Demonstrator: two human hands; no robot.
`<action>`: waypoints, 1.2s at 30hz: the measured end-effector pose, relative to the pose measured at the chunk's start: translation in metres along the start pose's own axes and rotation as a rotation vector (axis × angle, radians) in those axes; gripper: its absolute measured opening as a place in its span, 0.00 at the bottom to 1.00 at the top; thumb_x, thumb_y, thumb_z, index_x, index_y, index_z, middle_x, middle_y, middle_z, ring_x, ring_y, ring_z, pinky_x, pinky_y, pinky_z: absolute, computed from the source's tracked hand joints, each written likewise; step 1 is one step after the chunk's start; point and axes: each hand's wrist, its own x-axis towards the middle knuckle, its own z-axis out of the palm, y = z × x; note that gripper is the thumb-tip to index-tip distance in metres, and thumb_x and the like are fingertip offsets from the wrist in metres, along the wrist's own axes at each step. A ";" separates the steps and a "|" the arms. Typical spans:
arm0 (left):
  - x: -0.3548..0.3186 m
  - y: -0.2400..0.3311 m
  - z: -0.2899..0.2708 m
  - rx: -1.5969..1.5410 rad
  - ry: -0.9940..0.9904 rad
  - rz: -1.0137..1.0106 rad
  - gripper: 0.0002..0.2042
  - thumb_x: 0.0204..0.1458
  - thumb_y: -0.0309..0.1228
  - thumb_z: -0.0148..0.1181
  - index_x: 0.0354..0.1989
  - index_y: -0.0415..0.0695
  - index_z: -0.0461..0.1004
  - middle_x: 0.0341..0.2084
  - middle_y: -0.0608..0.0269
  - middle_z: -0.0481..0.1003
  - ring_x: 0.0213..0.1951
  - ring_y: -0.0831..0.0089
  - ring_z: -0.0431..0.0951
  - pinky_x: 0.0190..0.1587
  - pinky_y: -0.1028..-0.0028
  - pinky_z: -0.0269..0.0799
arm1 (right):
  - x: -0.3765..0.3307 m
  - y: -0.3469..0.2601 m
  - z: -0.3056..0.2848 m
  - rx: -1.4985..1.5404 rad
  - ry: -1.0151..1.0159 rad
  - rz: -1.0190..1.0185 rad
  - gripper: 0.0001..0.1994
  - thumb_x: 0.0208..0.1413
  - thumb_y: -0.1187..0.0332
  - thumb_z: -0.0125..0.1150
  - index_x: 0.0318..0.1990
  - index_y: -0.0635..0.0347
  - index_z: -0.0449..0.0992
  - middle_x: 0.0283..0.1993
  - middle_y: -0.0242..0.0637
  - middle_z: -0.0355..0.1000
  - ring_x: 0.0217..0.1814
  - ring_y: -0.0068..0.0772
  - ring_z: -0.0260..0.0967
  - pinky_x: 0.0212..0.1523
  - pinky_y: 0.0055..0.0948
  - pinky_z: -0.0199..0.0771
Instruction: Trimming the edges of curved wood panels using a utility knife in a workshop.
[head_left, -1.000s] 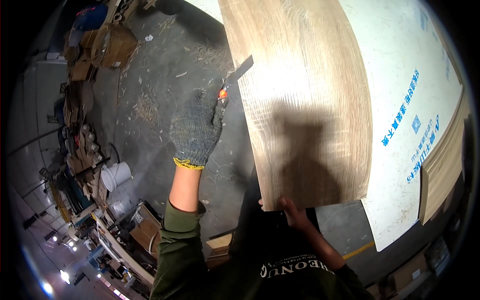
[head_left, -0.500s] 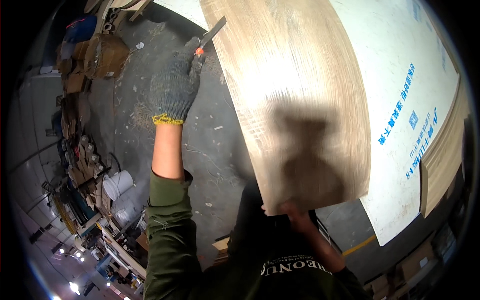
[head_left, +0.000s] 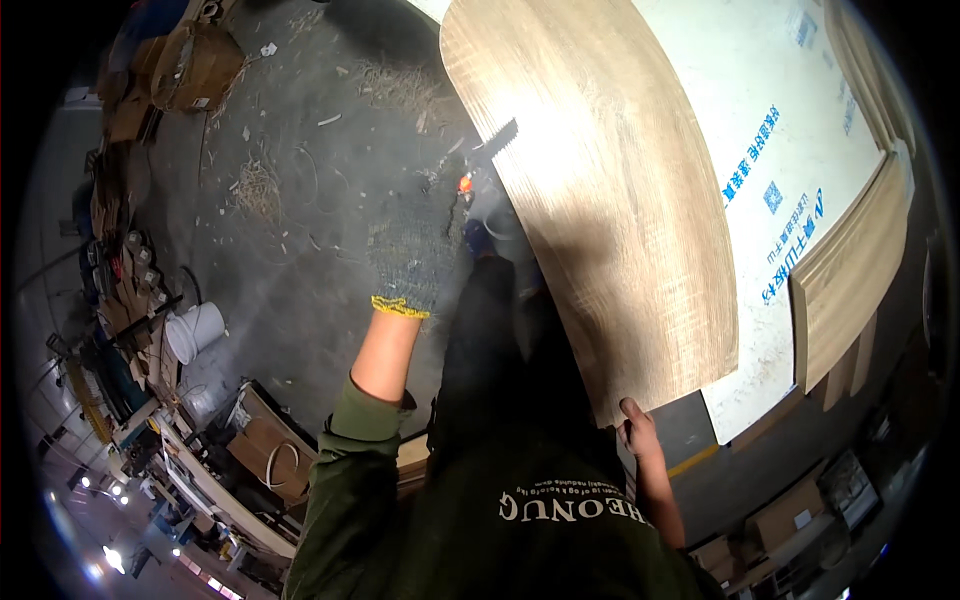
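Note:
A long wood-grain board [head_left: 640, 250] with a rounded far end lies on a white sheet, its left edge overhanging. In a grey knitted glove with a yellow cuff, my left hand [head_left: 412, 240] is closed round the grip of what looks like a flat file [head_left: 498, 138], with an orange spot near its base. The dark blade meets the board's left edge at a slant. My bare right hand [head_left: 642, 432] grips the near corner, thumb by the end edge; its other fingers are mostly hidden.
The white sheet [head_left: 770, 190] carries blue print. Curved wood-grain panels [head_left: 850, 280] rest at its right. Shavings [head_left: 257, 190] litter the grey floor. A white bucket [head_left: 195, 332], a cardboard box [head_left: 197, 68] and clutter stand along the left.
My left hand and the file have come nearer along the board's left edge. The right hand's thumb now shows plainly at the corner. The whole view has shifted a little.

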 end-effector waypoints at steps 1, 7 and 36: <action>0.002 -0.003 0.002 -0.003 -0.013 -0.010 0.17 0.56 0.40 0.55 0.54 0.53 0.73 0.35 0.52 0.75 0.36 0.55 0.77 0.37 0.60 0.73 | -0.001 -0.002 0.005 0.039 0.010 -0.030 0.20 0.58 0.60 0.61 0.50 0.67 0.71 0.41 0.37 0.74 0.35 0.23 0.70 0.32 0.19 0.67; 0.005 -0.002 0.007 -0.004 -0.035 -0.045 0.17 0.57 0.41 0.55 0.54 0.55 0.73 0.37 0.53 0.75 0.38 0.55 0.78 0.38 0.59 0.73 | -0.008 -0.013 0.025 0.085 -0.014 -0.199 0.21 0.52 0.48 0.65 0.34 0.60 0.74 0.17 0.31 0.67 0.11 0.20 0.57 0.12 0.18 0.51; 0.126 -0.056 0.018 -0.072 -0.020 0.000 0.19 0.59 0.44 0.50 0.57 0.54 0.71 0.50 0.51 0.74 0.50 0.53 0.74 0.53 0.61 0.69 | 0.010 0.013 0.010 0.245 -0.069 -0.183 0.24 0.57 0.56 0.61 0.48 0.72 0.70 0.40 0.48 0.75 0.34 0.36 0.73 0.37 0.29 0.72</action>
